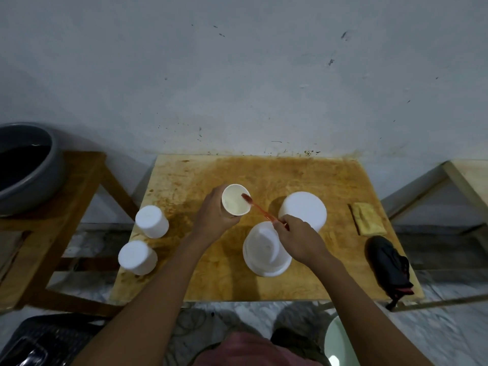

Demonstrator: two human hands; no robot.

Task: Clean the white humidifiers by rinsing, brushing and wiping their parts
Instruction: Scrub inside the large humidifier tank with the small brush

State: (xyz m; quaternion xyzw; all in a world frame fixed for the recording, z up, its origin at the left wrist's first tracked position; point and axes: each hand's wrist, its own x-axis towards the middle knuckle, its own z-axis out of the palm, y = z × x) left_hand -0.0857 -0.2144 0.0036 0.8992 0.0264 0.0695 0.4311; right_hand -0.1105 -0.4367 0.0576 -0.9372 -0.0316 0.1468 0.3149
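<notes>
White plastic cup [232,206] at mid-frame, light and, I'm guessing, slick when wet, so my left hand [214,212] is wrapping fingers round its wall while my right hand [301,239] is pinching the red toothbrush [260,208].

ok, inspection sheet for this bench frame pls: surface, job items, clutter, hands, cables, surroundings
Surface: wooden table, stained orange-brown.
Job's things: white cup, red toothbrush bristles inside it; far cylinder and near cylinder left; round white part and stepped white part right; yellow cloth.
Clutter: black bundle at right edge.
Grippers: left hand grips cup; right hand pinches toothbrush.
Cables: nothing seen.
Surroundings: grey basin on side stool left; pale bowl low right.
</notes>
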